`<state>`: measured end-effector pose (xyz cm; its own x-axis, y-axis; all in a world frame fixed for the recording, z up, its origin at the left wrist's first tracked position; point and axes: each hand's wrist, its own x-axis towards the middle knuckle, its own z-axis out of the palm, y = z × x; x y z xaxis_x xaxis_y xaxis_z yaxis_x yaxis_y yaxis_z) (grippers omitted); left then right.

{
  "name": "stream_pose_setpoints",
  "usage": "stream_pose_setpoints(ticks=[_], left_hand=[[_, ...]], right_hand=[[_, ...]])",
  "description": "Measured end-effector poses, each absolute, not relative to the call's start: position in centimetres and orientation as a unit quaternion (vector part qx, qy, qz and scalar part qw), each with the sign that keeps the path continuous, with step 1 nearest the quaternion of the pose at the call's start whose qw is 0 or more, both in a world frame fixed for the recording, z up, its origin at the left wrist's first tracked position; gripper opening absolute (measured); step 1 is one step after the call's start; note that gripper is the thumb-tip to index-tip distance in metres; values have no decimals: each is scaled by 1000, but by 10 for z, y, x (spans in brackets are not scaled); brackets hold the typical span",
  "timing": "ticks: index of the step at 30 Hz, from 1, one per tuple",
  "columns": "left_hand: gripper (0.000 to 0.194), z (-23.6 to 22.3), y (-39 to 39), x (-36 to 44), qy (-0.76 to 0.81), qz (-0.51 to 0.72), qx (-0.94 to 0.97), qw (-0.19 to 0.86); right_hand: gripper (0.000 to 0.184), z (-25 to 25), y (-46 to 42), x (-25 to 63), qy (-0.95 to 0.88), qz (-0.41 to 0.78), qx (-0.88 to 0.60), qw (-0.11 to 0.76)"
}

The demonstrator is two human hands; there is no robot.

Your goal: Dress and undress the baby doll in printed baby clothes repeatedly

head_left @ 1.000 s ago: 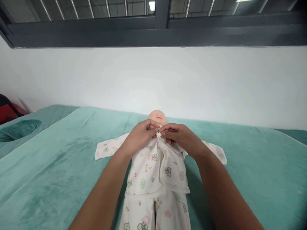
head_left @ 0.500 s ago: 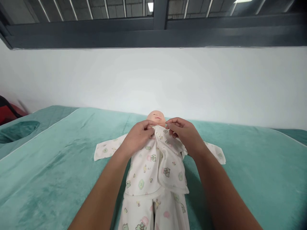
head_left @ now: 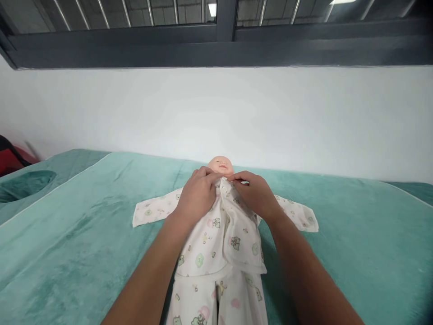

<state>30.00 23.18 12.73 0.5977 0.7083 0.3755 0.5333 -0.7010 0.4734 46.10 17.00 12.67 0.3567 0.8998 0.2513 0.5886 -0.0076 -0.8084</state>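
Note:
A baby doll (head_left: 220,163) lies on its back, its head toward the wall. It wears a white printed baby top (head_left: 206,246) with long sleeves spread to both sides, above matching trousers (head_left: 192,300). At the neckline my left hand (head_left: 200,192) is closed on the collar edge, fingers bent near the doll's chin. My right hand (head_left: 253,192) pinches the collar from the other side, its fingertips close to those of the left. The front flap lies over the chest, its lower part loose. My fingers hide whatever fastening may be at the neck.
A teal plush cover (head_left: 84,253) lies under the doll. Behind it rises a white wall (head_left: 216,113) with a dark window frame (head_left: 135,49) above. At the far left edge is a red and black object (head_left: 10,158).
My right hand has moved left and slightly down, bringing its fingertips nearer the middle of the collar. My left hand has shifted slightly, its fingers now reaching further over the neckline.

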Motion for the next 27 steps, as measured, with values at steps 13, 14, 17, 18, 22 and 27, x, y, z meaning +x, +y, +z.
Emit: stream_pose_setpoints(ticks=[13,14,17,18,22,27], left_hand=[[38,128,231,301,370,268,877,150],[38,128,230,302,373,266,876,150],[37,130,229,302,387,259,872,150],[37,130,229,302,390,256,872,149],[36,129,230,301,388,252,875,145],[35,129,230,302,392,248,874,145]], right_hand=[[32,126,173,462,-700,132,-622,326],[32,127,173,462,-702,129,-622,323],[33,127,171,462,-704,121,-620,324],[32,127,170,462,-701,118,-622,328],[26,126,168,464,-674,110,-642,350],[24,124,167,468,-692,107,-630,337]])
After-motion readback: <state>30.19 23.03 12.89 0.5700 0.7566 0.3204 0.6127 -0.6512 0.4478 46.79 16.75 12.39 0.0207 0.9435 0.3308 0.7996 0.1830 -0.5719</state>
